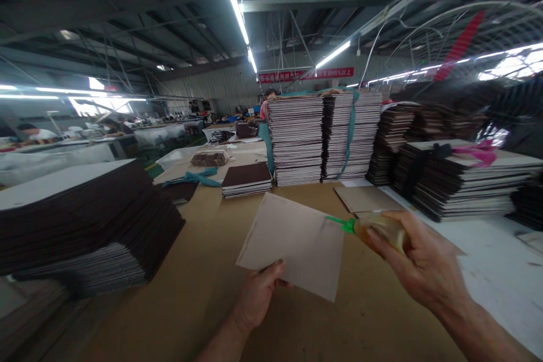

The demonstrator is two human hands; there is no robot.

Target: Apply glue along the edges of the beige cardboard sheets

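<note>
The left grip (265,288) is closed on the near edge of the pale board (292,243), which is tilted above the brown counter (190,305). The right grip (403,243) is wrapped around the glue bottle (382,230) (its green nozzle (341,223) points to nine o'clock), at three o'clock of the board

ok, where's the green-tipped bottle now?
Head view, right of centre: the bottle is in the right hand, its green nozzle near the upper-right corner of the pale board in the left hand.
</note>
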